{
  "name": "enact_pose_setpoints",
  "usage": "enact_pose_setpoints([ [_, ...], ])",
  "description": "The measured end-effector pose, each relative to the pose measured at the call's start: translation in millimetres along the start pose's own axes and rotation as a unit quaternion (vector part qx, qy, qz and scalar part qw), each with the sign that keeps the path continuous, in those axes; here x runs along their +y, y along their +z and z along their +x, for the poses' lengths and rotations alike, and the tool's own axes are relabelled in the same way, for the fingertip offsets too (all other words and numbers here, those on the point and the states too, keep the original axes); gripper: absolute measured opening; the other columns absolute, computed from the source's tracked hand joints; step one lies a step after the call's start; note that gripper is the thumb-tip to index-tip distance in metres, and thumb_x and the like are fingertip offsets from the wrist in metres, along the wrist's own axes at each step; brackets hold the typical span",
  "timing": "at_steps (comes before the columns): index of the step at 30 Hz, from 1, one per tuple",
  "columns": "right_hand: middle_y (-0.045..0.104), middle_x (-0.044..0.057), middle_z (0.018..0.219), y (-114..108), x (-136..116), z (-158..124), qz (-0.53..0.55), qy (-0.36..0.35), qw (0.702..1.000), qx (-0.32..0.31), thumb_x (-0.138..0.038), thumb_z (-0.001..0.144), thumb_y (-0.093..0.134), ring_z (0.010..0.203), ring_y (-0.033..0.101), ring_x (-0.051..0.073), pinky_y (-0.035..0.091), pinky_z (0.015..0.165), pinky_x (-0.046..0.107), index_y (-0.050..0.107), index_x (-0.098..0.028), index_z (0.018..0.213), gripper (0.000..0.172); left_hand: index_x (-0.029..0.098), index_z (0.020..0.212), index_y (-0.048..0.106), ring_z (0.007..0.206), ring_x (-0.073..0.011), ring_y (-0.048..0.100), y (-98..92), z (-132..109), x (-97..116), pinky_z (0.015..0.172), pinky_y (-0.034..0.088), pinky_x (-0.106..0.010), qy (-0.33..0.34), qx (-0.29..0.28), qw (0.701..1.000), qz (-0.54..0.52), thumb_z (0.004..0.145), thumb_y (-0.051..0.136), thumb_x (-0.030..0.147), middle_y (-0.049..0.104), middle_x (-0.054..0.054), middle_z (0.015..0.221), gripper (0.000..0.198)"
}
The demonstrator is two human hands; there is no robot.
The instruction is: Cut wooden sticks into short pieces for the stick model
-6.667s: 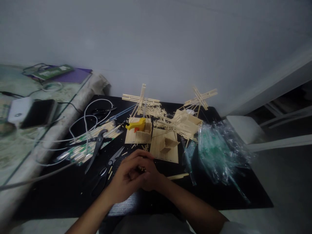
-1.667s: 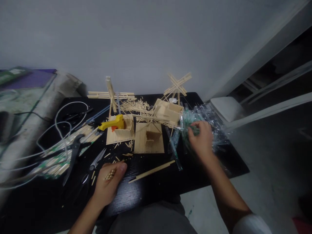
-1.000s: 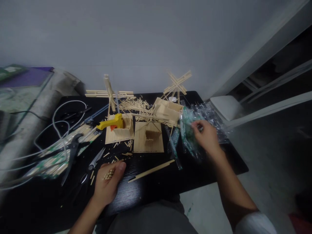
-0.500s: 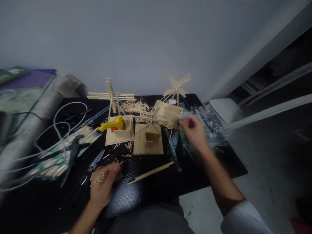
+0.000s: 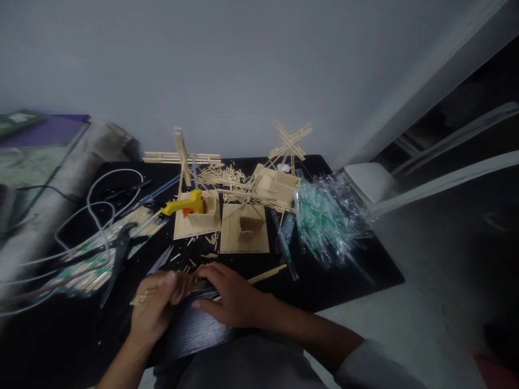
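Observation:
My left hand (image 5: 154, 308) is closed around a bundle of thin wooden sticks (image 5: 141, 297), whose pale ends poke out beside the thumb. Just to its right, my right hand (image 5: 235, 294) reaches in with thumb and fingers apart, close to the other end of the bundle. Its fingertips partly cover that end, so contact is hard to make out. Behind the right hand a few longer sticks (image 5: 267, 274) lie on the black table (image 5: 336, 289). Scissors (image 5: 160, 259) lie beyond the left hand, their handles hidden by it.
A yellow glue gun (image 5: 184, 204) rests on a wooden model base (image 5: 186, 229). Beside it are a second base (image 5: 231, 240) and a tipped stick model (image 5: 275, 183). Pliers (image 5: 119, 248), packed sticks (image 5: 91, 270) and a white cable (image 5: 91, 202) lie left; plastic wrappers (image 5: 328, 210) lie right.
My right hand has moved from the wrappers and tipped model at the right down and left to beside my left hand. The left hand has shifted slightly left and down, still gripping the sticks.

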State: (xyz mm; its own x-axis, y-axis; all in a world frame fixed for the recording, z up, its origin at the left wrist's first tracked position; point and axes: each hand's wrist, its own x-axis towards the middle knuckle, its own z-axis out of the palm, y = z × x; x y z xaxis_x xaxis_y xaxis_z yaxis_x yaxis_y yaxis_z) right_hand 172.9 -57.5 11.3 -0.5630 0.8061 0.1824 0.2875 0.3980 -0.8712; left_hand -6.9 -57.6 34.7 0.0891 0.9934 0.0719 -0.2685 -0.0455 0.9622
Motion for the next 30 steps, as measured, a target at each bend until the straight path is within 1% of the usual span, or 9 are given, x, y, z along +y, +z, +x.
enact_pose_setpoints([
  [3, 0.071, 0.013, 0.112, 11, 1, 11, -0.078, -0.03, 0.996, -0.041, -0.028, 0.099, 0.065, 0.111, 0.065, 0.025, 0.052, 0.102, 0.038, 0.061, -0.015, 0.113, 0.02, 0.018, 0.048, 0.025, 0.039, -0.0102, 0.027, 15.2, -1, 8, 0.046, 0.033, -0.027, 0.023, 0.009, 0.993, -0.112, 0.1, 0.053, 0.056, 0.021, 0.005, 0.04, 0.07],
  [5, 0.071, 0.012, 0.107, 13, 3, 15, -0.134, -0.071, 0.985, -0.087, -0.019, 0.102, 0.055, 0.106, 0.066, 0.024, 0.052, 0.099, 0.037, 0.063, -0.016, 0.106, 0.009, 0.017, 0.048, 0.025, 0.041, -0.0109, 0.031, 22.4, -2, 9, 0.051, 0.037, -0.029, 0.018, 0.015, 0.992, -0.121, 0.1, 0.051, 0.061, 0.023, 0.005, 0.039, 0.072],
  [8, 0.073, 0.012, 0.107, 6, 6, 16, -0.203, -0.091, 0.962, -0.161, -0.017, 0.106, 0.047, 0.098, 0.069, 0.023, 0.054, 0.088, 0.033, 0.063, -0.015, 0.104, 0.017, 0.019, 0.047, 0.033, 0.053, -0.0154, 0.046, 18.2, -2, 3, 0.063, 0.045, -0.032, 0.007, 0.037, 0.997, -0.063, 0.099, 0.053, 0.06, 0.036, 0.002, 0.044, 0.069],
  [10, 0.074, 0.013, 0.102, -5, 7, 12, -0.239, -0.036, 0.953, -0.183, -0.024, 0.108, 0.046, 0.087, 0.07, 0.024, 0.053, 0.074, 0.032, 0.063, -0.013, 0.105, 0.02, 0.019, 0.048, 0.04, 0.067, -0.018, 0.054, 6.2, -2, -1, 0.068, 0.048, -0.032, -0.026, 0.028, 0.999, 0.018, 0.099, 0.056, 0.056, 0.052, -0.002, 0.059, 0.065],
  [13, 0.075, 0.011, 0.097, -26, 11, 4, -0.27, 0.053, 0.943, -0.188, -0.029, 0.107, 0.05, 0.082, 0.072, 0.024, 0.05, 0.068, 0.031, 0.061, -0.014, 0.107, 0.02, 0.019, 0.062, 0.064, 0.085, -0.0208, 0.062, -13.5, -1, -5, 0.073, 0.05, -0.03, -0.052, -0.045, 0.983, 0.172, 0.095, 0.064, 0.054, 0.067, -0.006, 0.083, 0.048],
  [16, 0.076, 0.011, 0.097, -39, 19, -4, -0.3, 0.091, 0.929, -0.198, -0.029, 0.107, 0.051, 0.085, 0.073, 0.024, 0.049, 0.069, 0.03, 0.063, -0.014, 0.106, 0.019, 0.021, 0.081, 0.076, 0.08, -0.02, 0.066, -23.6, -1, -8, 0.071, 0.053, -0.028, -0.083, -0.117, 0.955, 0.259, 0.092, 0.069, 0.049, 0.072, -0.005, 0.086, 0.03],
  [19, 0.074, 0.011, 0.101, -40, 30, -9, -0.327, 0.086, 0.92, -0.198, -0.025, 0.106, 0.053, 0.089, 0.072, 0.023, 0.05, 0.071, 0.03, 0.064, -0.014, 0.107, 0.016, 0.024, 0.091, 0.08, 0.077, -0.0197, 0.069, -25.9, -1, -16, 0.068, 0.056, -0.027, -0.089, -0.117, 0.941, 0.303, 0.089, 0.072, 0.049, 0.075, -0.005, 0.091, 0.026],
  [22, 0.071, 0.011, 0.104, -37, 37, -11, -0.336, 0.063, 0.921, -0.186, -0.024, 0.105, 0.056, 0.091, 0.069, 0.022, 0.051, 0.074, 0.03, 0.065, -0.013, 0.107, 0.014, 0.026, 0.094, 0.08, 0.088, -0.0213, 0.073, -28.4, -2, -26, 0.077, 0.058, -0.028, -0.063, -0.118, 0.928, 0.347, 0.091, 0.07, 0.048, 0.077, -0.005, 0.097, 0.025],
  [30, 0.069, 0.01, 0.106, -39, 44, -21, -0.312, 0.01, 0.946, -0.088, -0.02, 0.098, 0.069, 0.102, 0.064, 0.023, 0.052, 0.094, 0.034, 0.069, -0.014, 0.108, 0.012, 0.027, 0.099, 0.076, 0.096, -0.021, 0.074, -39.1, -5, -34, 0.086, 0.058, -0.028, -0.01, -0.149, 0.895, 0.42, 0.097, 0.062, 0.044, 0.077, -0.002, 0.098, 0.023],
])
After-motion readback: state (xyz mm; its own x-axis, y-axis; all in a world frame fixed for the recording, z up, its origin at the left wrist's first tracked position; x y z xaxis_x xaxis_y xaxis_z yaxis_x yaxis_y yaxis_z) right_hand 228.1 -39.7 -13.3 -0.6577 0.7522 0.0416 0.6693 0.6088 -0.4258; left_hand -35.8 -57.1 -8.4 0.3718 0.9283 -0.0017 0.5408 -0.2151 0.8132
